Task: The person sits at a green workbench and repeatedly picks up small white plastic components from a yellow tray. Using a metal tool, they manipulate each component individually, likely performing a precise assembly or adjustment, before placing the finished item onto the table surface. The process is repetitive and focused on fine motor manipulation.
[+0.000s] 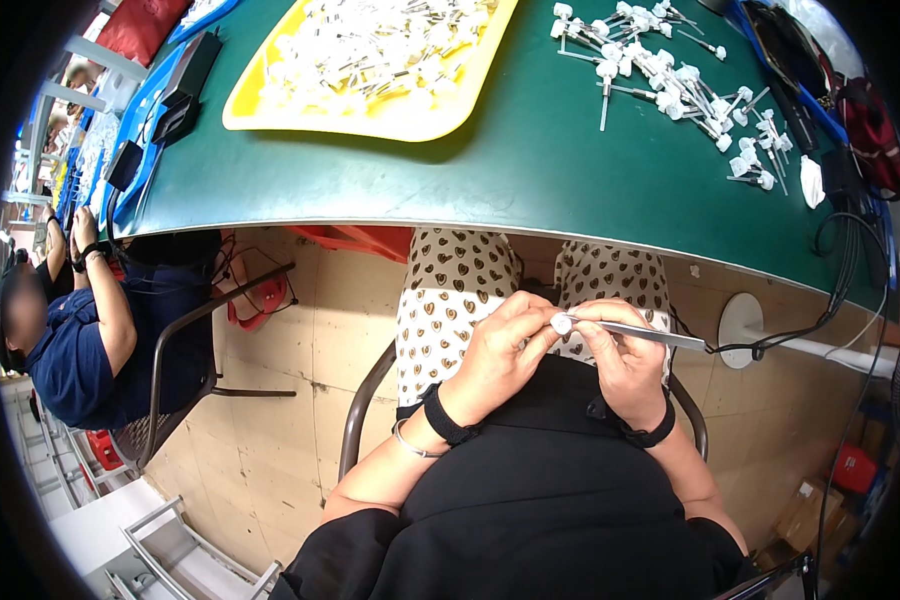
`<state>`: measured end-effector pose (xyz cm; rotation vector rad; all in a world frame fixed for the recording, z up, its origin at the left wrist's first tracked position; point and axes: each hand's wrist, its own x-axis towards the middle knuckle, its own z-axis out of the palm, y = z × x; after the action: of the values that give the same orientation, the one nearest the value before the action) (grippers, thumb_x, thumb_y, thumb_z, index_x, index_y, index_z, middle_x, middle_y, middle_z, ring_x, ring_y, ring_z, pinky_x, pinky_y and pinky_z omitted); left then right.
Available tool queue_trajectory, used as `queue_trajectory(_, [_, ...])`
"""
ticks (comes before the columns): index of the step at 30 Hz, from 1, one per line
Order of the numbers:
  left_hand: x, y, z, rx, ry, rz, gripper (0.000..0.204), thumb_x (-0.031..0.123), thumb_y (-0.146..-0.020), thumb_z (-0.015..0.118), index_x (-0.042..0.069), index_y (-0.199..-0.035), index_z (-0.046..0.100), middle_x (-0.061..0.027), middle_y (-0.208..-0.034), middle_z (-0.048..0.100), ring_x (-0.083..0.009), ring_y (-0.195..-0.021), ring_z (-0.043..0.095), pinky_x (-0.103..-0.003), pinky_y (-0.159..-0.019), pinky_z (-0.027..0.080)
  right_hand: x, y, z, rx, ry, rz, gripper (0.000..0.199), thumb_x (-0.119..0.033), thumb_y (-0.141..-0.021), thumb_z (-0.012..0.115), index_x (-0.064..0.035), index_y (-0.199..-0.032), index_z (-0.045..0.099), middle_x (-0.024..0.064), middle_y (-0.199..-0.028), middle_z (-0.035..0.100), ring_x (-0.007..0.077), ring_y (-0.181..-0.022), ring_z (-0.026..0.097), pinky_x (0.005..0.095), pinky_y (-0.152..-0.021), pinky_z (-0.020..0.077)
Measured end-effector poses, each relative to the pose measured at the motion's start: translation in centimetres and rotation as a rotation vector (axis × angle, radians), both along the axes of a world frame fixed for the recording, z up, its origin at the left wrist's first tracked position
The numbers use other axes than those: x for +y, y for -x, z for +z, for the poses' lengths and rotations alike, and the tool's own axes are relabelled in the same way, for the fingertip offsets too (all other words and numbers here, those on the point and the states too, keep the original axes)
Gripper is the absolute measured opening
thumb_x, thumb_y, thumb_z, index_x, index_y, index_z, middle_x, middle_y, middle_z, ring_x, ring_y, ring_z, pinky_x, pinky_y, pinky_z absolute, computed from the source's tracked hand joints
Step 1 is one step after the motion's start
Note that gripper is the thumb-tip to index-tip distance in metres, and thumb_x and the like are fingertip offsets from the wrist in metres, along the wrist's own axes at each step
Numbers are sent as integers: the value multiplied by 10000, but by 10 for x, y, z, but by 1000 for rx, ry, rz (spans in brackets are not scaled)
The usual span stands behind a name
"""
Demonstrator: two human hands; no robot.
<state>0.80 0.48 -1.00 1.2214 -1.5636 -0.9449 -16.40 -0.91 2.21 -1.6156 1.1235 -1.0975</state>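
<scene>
White part beside slim silvery tool

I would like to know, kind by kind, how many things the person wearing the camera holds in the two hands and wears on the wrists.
Small white piece: 1
Flat metal tool: 1
Black wristbands: 2
Silver bracelet: 1
Total: 5

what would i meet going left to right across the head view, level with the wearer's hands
Co-worker → left hand → small white piece → right hand → round white base.
</scene>
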Motion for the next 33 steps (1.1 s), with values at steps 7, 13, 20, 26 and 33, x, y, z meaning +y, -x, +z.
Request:
queue_trajectory(7, [-1,0,-2,-7,63,-3,127,28,-886,720,26,-1012,733,-103,-938,669,-235,-788,686,-324,-686,559,1,0,1,-18,-21,-9,89,9,-934,665,26,-1017,695,117,-952,709,189,-824,681,294,-723,551])
queue_trajectory(13, [0,0,-1,8,66,-5,142,2,-872,723,26,-1011,732,-96,-947,667,-223,-795,685,-315,-690,561,-3,1,8,65,85,24,69,6,-924,664,26,-978,704,126,-922,707,214,-806,683,308,-692,554])
queue_trajectory(20, [1,1,-2,34,27,-17,143,-27,-862,733,1,-1002,727,-105,-964,686,-209,-839,673,-302,-711,550,-7,1,13,71,164,60,66,-2,-920,668,15,-968,711,118,-911,710,223,-802,684,314,-685,554])
queue_trajectory(26, [2,1,-1,35,41,-16,148,-32,-859,735,5,-1002,726,-107,-961,689,-210,-850,675,-301,-719,551,-1,2,7,18,59,9,73,-10,-923,675,26,-980,703,123,-932,713,220,-808,691,315,-702,561])
queue_trajectory(33, [1,1,-1,20,61,-20,173,-36,-844,742,7,-1010,722,-108,-956,689,-223,-847,677,-304,-714,551,0,2,6,-7,32,-4,77,1,-929,667,30,-996,694,122,-928,710,181,-778,679,293,-683,548])
